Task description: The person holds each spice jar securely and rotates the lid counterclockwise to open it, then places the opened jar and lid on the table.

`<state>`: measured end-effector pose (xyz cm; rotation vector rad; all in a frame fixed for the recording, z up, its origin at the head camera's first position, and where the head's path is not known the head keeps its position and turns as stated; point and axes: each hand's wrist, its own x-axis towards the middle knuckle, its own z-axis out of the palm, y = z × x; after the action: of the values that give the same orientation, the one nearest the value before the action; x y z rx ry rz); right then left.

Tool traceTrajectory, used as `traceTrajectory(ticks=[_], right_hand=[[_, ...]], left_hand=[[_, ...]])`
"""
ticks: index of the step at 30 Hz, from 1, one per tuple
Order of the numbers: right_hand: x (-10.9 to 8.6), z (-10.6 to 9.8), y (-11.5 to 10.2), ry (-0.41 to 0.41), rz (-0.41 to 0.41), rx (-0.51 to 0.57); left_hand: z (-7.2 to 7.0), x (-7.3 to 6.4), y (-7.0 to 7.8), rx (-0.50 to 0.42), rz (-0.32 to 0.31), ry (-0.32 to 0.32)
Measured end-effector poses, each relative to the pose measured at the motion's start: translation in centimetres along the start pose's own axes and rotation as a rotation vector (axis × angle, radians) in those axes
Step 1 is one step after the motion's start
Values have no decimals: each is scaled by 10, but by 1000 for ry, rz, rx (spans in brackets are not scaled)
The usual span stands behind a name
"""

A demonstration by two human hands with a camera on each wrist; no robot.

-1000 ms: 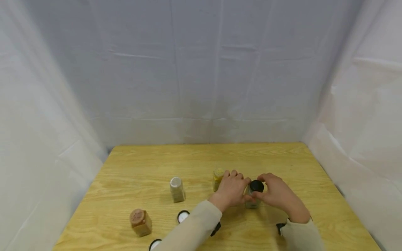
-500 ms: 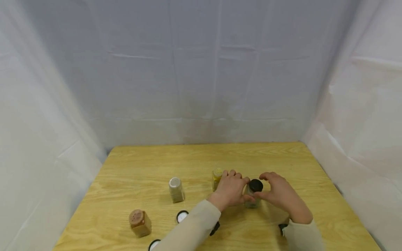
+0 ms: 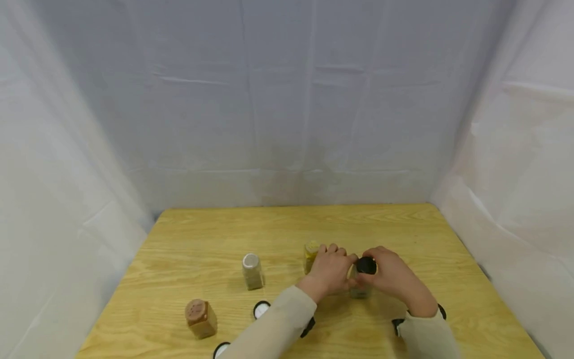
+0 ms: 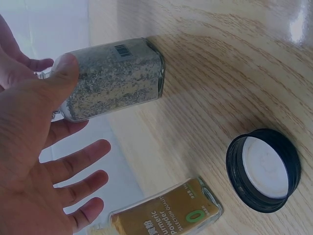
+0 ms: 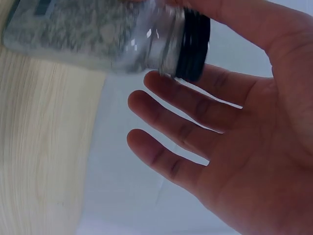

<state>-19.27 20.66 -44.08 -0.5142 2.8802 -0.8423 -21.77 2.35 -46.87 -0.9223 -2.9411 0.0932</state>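
A clear glass spice jar (image 4: 115, 78) filled with grey-green flakes stands upright on the table. My left hand (image 3: 329, 271) holds it between thumb and index finger near the neck, with the other fingers spread. On the jar's mouth is a black screw cap (image 5: 194, 44). My right hand (image 3: 394, 276) pinches this cap between thumb and index finger, its remaining fingers extended below in the right wrist view. Close beside my left hand stands a turmeric powder jar (image 4: 168, 210), partly behind the fingers in the head view.
A loose black cap (image 4: 264, 171) lies white inside up near my left forearm, and a second loose cap (image 3: 221, 350) is partly under the sleeve. A jar with a whitish top (image 3: 252, 271) and a brown spice jar (image 3: 201, 319) stand to the left. White sheeting (image 3: 287, 124) surrounds the table.
My right hand's fingers loosened from the cap half a second ago, and now they close on it again, with the wrist turned. The left hand keeps its hold on the jar.
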Motion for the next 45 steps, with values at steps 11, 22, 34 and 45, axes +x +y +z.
traceTrajectory(ticks=[11, 22, 34, 45], right_hand=[[-2, -3, -1, 6, 21, -18], [-10, -17, 10, 13, 52, -7], [-3, -4, 0, 2, -9, -8], [-11, -13, 3, 30, 56, -25]], left_hand=[[2, 1, 2, -6, 1, -4], [0, 3, 3, -36, -22, -21], [0, 2, 4, -41, 5, -8], [1, 4, 5, -46, -13, -19]])
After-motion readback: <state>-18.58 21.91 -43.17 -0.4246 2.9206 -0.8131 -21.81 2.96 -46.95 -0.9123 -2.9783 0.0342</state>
